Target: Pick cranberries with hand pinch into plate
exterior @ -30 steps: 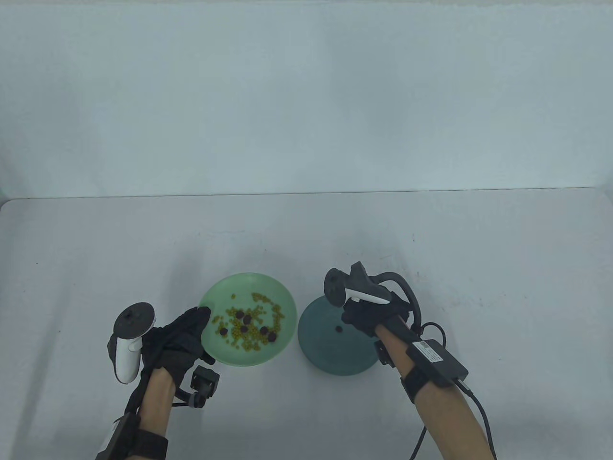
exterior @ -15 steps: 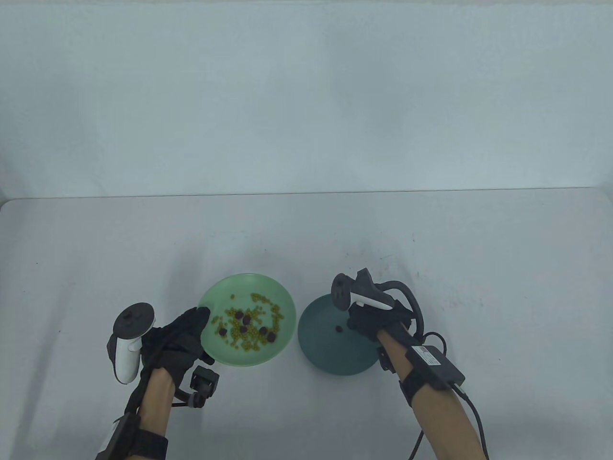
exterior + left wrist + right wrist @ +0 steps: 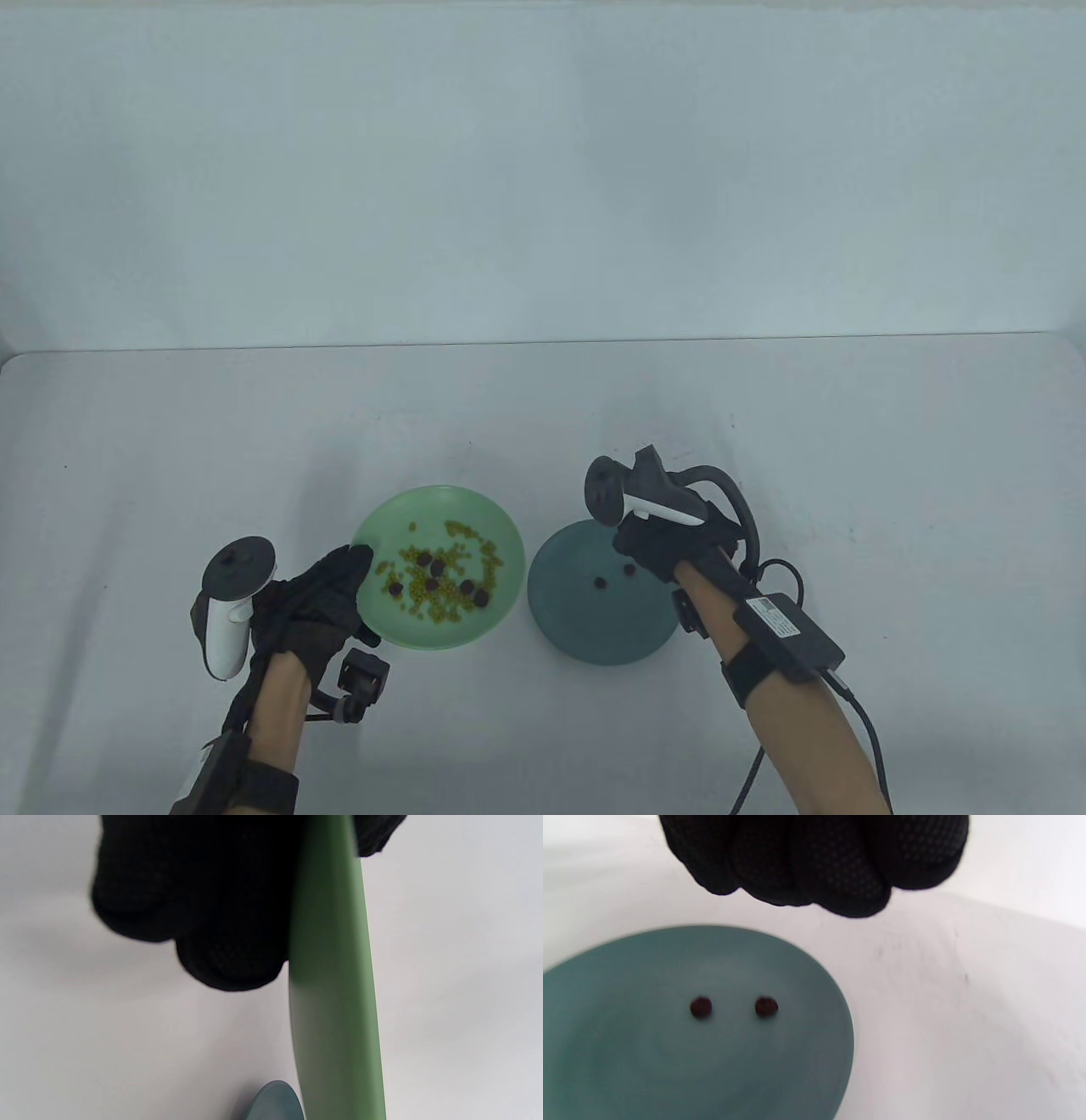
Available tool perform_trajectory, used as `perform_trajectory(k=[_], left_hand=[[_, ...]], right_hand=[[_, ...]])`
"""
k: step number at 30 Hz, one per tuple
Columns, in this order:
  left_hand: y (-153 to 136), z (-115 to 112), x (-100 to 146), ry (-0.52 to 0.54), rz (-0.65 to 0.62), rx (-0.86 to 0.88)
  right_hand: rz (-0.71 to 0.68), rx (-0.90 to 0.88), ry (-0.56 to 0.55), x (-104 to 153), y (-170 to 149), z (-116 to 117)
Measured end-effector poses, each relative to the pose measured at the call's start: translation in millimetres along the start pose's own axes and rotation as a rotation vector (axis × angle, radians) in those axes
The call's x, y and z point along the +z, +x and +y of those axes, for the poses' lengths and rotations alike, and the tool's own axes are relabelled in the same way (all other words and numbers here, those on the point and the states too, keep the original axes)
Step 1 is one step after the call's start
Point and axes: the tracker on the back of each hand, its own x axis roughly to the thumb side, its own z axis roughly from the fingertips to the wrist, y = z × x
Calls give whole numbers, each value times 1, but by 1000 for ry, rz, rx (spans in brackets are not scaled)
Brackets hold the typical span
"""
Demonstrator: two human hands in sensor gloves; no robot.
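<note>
A green plate (image 3: 501,526) holds yellow-green beans and several dark cranberries (image 3: 439,566). My left hand (image 3: 356,567) grips its left rim; in the left wrist view my fingers (image 3: 220,921) lie against the plate's edge (image 3: 335,1005). To its right a teal plate (image 3: 585,632) holds two cranberries (image 3: 601,583) (image 3: 629,570), which also show in the right wrist view (image 3: 701,1007) (image 3: 766,1006). My right hand (image 3: 638,553) hovers over the teal plate's far right part. Its fingertips (image 3: 814,878) are bunched above the plate (image 3: 649,1077) and hold nothing.
Both plates stand close together near the front middle of the grey table (image 3: 848,441). A cable (image 3: 865,739) trails from my right forearm. The teal plate's rim shows at the bottom of the left wrist view (image 3: 275,1103).
A second cranberry now lies on the teal plate, to the right of the first. My right hand has moved slightly right and away. My left hand and the green plate have not moved.
</note>
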Motion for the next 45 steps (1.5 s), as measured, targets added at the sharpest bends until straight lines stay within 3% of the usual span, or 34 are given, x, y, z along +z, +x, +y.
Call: perform_trajectory(k=[8,16,29,45], left_hand=[[0,-1,0,-4,2,1],[1,-2,-1,-6,1,0],[0,-2,-1,-4,3,6],[0,-2,-1,-4,8,5]], right_hand=[[-84,41,-100,23,26,-48],[-203,61,-159,33,71,-72],[-358,82,-125,30,133,-54],[-401,106,-75,26,148,-39]])
